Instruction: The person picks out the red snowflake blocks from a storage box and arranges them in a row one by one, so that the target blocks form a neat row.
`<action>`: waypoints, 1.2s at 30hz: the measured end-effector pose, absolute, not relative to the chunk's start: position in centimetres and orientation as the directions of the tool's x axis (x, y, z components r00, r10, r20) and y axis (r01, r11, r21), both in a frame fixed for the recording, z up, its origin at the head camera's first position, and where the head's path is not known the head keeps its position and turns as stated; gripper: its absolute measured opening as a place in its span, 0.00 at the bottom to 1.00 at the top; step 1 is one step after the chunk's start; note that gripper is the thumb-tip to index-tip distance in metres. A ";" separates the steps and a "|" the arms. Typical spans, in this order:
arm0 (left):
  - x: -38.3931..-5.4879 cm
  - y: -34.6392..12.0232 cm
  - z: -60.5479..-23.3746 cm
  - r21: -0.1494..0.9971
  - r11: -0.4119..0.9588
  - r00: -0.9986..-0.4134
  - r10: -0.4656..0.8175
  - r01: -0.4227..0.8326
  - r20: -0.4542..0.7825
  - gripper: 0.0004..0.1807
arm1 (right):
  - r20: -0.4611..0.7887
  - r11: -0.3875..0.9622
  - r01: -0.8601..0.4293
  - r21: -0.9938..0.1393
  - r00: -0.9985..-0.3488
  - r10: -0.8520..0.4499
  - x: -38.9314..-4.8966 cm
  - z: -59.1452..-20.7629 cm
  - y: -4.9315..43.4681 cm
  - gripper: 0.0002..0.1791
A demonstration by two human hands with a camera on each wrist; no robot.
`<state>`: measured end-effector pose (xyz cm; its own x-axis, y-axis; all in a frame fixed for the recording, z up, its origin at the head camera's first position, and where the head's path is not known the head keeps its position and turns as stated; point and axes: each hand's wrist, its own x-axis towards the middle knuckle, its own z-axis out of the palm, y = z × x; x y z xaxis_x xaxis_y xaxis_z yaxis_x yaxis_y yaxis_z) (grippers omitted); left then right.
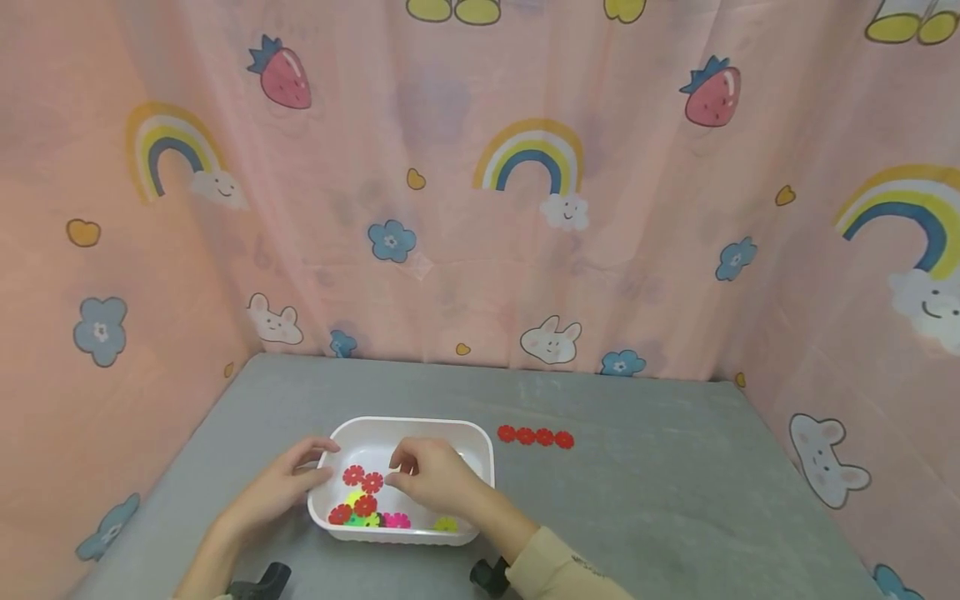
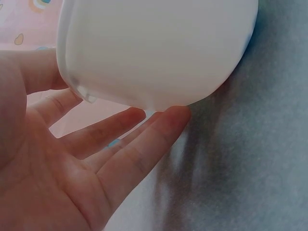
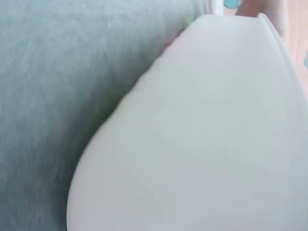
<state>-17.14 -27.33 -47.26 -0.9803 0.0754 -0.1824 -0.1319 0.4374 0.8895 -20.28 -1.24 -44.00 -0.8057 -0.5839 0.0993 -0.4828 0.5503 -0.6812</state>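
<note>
A white plastic basket (image 1: 483,450) sits on the table with small flower-shaped pieces inside. My left hand (image 1: 288,483) holds its left rim, and in the left wrist view the fingers (image 2: 175,118) lie against the outer wall. Over the basket is my right hand (image 1: 435,475), its fingers bent and a gap showing between thumb and index finger. The thumb tip is right beside a red flower piece (image 1: 372,482); another red flower piece (image 1: 353,475) lies just left of it. In the right wrist view the basket's wall hides the right hand.
A row of several red flower pieces (image 1: 536,436) lies on the grey table (image 1: 660,500) behind the basket's right side. Yellow, green and pink pieces (image 1: 396,521) gather along the basket's near wall. A patterned pink curtain (image 1: 450,292) encloses the table's back and sides.
</note>
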 end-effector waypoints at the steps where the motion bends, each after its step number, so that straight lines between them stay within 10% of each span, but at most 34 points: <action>1: -17.1 -27.3 -47.2 0.888 0.441 -0.980 0.080 -0.127 -0.180 0.23 | 0.093 0.553 -0.485 -0.678 -0.802 -0.590 -20.3 -44.1 -1.5 0.05; 17: -17.2 -27.4 -47.4 0.903 0.419 -0.981 0.112 -0.099 -0.159 0.22 | -0.113 0.586 -0.334 -0.738 -0.795 -0.595 -20.1 -46.2 -4.3 0.09; 36: -17.3 -27.6 -47.4 0.889 0.443 -0.979 0.097 -0.117 -0.178 0.22 | -0.090 0.669 -0.488 -0.561 -0.767 -0.635 -20.5 -47.4 -5.8 0.09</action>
